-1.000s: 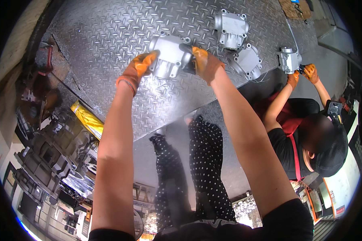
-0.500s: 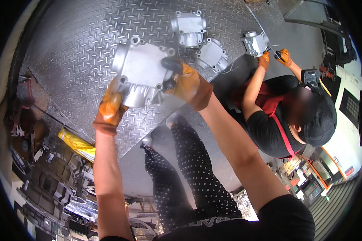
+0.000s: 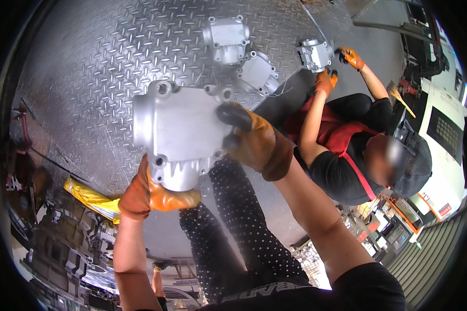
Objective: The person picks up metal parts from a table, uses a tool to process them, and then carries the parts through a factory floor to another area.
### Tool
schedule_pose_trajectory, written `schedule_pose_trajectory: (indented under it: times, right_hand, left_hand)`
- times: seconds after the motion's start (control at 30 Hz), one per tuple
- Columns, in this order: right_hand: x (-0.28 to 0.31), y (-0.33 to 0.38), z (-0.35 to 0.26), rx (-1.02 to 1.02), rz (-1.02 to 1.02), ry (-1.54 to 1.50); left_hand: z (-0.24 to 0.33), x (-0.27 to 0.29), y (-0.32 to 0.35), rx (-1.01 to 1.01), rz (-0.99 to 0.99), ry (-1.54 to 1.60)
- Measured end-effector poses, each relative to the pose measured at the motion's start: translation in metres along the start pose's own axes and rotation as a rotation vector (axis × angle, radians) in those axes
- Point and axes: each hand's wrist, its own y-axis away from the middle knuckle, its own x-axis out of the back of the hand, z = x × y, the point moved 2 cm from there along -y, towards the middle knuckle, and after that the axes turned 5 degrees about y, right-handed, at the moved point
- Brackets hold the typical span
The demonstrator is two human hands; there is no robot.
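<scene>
Table: I see a grey steel tread-plate table (image 3: 88, 62) spread under everything.
Casting: the big silver cast-metal housing (image 3: 179, 136) is lifted above the plate, held between my 2 gloves.
Right hand: my right hand (image 3: 251, 141), orange-gloved, is closed over its right edge.
Left hand: my left hand (image 3: 153, 194), orange-gloved, cups its lower end from beneath.
Others: 3 smaller silver castings (image 3: 227, 39) lie beyond; a co-worker's gloved hand (image 3: 326, 82) touches the farthest.

The left hand (image 3: 153, 194) covers the lower edge of the grey metal casting (image 3: 179, 135), and the right hand (image 3: 251, 140) hides its right rim. The co-worker's face is blurred. The person's forearms run off the bottom edge.
</scene>
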Motion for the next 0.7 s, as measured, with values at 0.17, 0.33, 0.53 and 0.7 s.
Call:
schedule_pose_trajectory:
  times: [0.17, 0.33, 0.53, 0.7]
  right_hand:
    - [0.021, -0.004, -0.014, -0.103, -0.027, 0.149]
    - [0.093, 0.002, -0.029, 0.196, 0.601, 0.423]
    - [0.247, -0.057, 0.004, 0.073, 0.82, 0.546]
    - [0.223, -0.072, 0.002, -0.413, 0.505, 1.936]
  left_hand:
    - [-0.034, -0.024, -0.02, 0.101, 0.079, 0.788]
    - [-0.104, -0.012, -0.012, 0.074, 0.379, 0.267]
    - [-0.147, -0.003, -0.008, 0.115, 0.408, -0.039]
    - [-0.115, -0.033, -0.008, 0.17, 0.404, 0.798]
